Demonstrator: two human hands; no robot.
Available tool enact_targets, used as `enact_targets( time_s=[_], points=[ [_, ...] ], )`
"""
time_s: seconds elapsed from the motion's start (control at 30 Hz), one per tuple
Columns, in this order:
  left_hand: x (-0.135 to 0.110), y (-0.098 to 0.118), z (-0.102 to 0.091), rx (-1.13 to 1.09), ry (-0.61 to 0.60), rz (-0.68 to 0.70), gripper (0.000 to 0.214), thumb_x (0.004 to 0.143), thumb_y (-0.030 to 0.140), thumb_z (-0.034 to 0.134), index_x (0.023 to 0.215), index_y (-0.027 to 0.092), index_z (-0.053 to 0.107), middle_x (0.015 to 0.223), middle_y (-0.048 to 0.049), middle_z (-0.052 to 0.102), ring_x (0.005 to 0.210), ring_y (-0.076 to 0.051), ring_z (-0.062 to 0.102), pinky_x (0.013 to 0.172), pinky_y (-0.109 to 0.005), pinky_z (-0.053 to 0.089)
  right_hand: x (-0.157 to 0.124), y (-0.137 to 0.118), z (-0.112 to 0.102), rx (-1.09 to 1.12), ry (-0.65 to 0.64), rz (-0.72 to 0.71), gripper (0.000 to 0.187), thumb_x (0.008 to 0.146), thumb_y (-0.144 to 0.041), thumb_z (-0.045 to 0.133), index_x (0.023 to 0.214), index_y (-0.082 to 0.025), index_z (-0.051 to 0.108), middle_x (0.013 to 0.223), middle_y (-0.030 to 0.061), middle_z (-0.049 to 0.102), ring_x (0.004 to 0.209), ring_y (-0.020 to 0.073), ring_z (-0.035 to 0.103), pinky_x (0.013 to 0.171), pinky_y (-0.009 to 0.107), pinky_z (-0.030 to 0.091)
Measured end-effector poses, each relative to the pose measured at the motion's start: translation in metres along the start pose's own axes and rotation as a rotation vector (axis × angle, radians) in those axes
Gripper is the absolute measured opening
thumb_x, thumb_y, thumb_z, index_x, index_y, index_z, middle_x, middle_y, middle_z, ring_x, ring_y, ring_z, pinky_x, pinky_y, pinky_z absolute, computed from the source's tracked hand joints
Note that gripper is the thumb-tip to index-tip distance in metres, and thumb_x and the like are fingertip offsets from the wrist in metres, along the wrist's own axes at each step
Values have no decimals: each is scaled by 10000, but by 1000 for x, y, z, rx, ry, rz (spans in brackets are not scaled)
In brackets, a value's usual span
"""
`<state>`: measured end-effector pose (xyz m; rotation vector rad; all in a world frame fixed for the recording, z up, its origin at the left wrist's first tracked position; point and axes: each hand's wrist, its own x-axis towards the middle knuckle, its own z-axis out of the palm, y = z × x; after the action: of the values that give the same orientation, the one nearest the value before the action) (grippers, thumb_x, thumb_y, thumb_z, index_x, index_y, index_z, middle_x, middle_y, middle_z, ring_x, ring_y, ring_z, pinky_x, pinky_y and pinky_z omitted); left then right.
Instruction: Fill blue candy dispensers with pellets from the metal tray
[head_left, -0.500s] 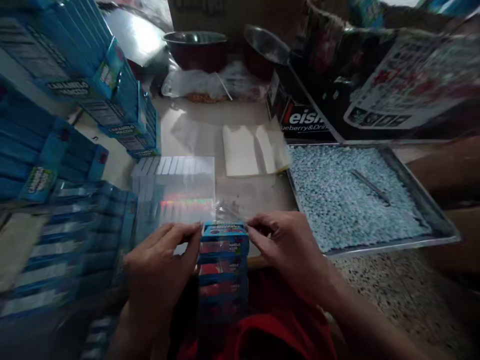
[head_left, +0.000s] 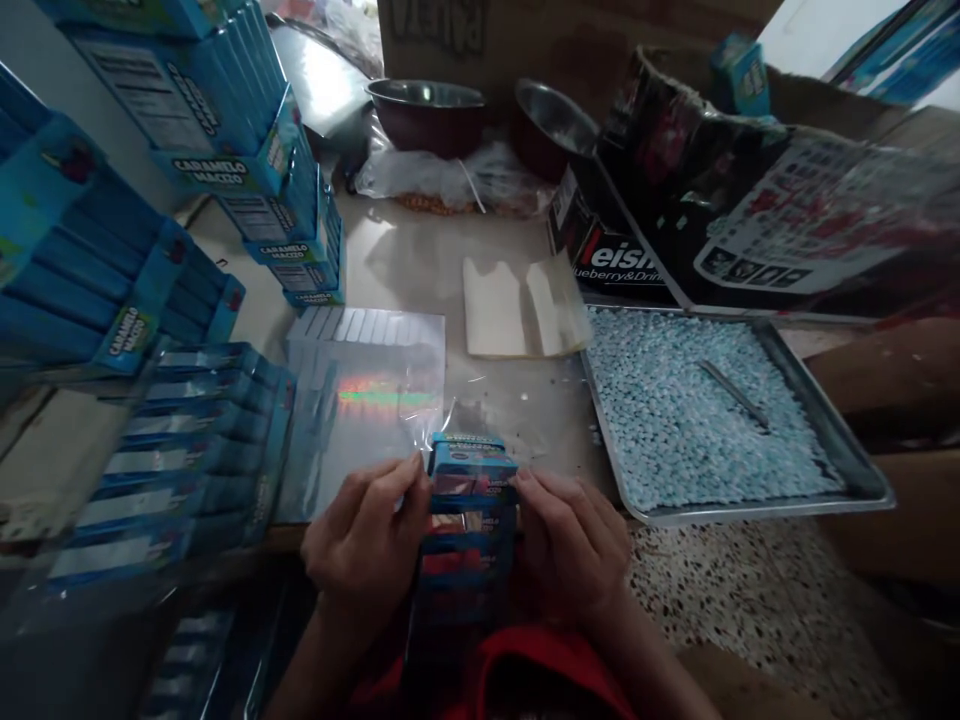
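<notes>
A stack of small blue candy boxes (head_left: 472, 460) stands at the table's front edge, against my lap, inside what looks like a clear plastic bag (head_left: 426, 432). My left hand (head_left: 367, 535) is closed at the stack's upper left corner, thumb and fingers pinching the plastic. On the opposite corner my right hand (head_left: 574, 540) is closed too, its fingertips pinching the plastic beside the top box. Both wrists rest low, either side of the stack. The lower boxes fade into shadow above a red cloth (head_left: 555, 660).
At left stand piled blue candy boxes (head_left: 217, 170) and plastic-wrapped ones (head_left: 187, 440). A clear plastic sheet (head_left: 367, 350) and cream paper pieces (head_left: 495, 310) lie ahead. To the right, a metal tray (head_left: 862, 490) holds pale blue pellets and tweezers (head_left: 735, 395); a black carton (head_left: 750, 220) is behind.
The view has shifted, so the scene sits a little differently. Both hands remain at the stack's top corners; the right hand's fingers have curled in closer to the boxes.
</notes>
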<state>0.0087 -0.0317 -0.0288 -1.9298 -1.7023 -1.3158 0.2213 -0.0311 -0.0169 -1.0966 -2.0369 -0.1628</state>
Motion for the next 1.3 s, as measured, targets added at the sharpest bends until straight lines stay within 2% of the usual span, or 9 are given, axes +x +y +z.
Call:
enact_targets(
  time_s=[0.13,0.23,0.43,0.53,0.67,0.83,1.07,1.17,1.3],
  points=[
    [-20,-22,-7,-36,0,232,313,811,106,792,1098,214,730,959,-19,785,810,-147,736,782,-244,573,-18,9,6,33,-70,-45,301,970,-89,599,1260,-160,640,1085,118,765,962,193,717,817,314,556],
    [-34,-38,-5,-81,-44,305,352,813,113,790,1142,224,730,1040,-44,786,912,-193,752,832,-293,598,-27,12,18,112,-59,-62,315,979,-89,560,1274,-189,605,1090,110,750,972,195,705,804,323,564],
    [-45,-52,40,-315,-21,-38,203,858,140,728,1040,203,665,1002,-43,769,878,-180,752,796,-306,620,-25,19,44,162,-18,-9,302,970,-94,565,1247,-213,577,1073,96,735,969,205,680,836,368,551],
    [-39,-52,53,-376,-109,-163,260,864,188,723,1114,190,650,1007,-40,751,871,-173,740,785,-309,628,-23,21,52,181,-8,63,263,962,-106,586,1183,-250,587,1037,59,744,916,191,686,814,349,545],
    [-26,-48,55,-349,-303,-245,156,948,283,614,1033,188,704,977,-37,750,850,-164,734,782,-291,623,-24,22,67,213,31,323,175,934,-133,602,1050,-265,613,917,32,737,835,197,693,758,336,549],
    [-23,-42,54,-349,-397,-381,217,943,364,611,1002,187,722,951,-30,768,832,-173,744,769,-280,607,-24,22,81,276,31,627,149,848,-145,655,961,-236,622,873,22,695,810,195,651,730,320,523],
    [-16,-51,51,-308,-433,-356,203,898,377,656,921,194,742,888,-25,781,815,-185,750,738,-282,584,-25,20,76,215,-47,558,128,872,-110,615,809,-218,644,800,26,672,767,174,628,720,287,495],
    [-20,-54,52,-257,-330,-329,173,889,351,678,860,188,724,851,-25,772,779,-174,742,750,-293,591,-23,18,70,243,-68,525,142,903,-107,606,867,-222,681,810,26,691,776,166,648,736,276,510],
    [-34,-45,54,-367,-95,-540,190,885,352,675,889,165,642,842,-30,725,755,-169,723,693,-285,599,-22,14,68,313,-58,498,130,935,-141,586,892,-221,678,839,27,692,755,148,643,711,260,502]
  ],
)
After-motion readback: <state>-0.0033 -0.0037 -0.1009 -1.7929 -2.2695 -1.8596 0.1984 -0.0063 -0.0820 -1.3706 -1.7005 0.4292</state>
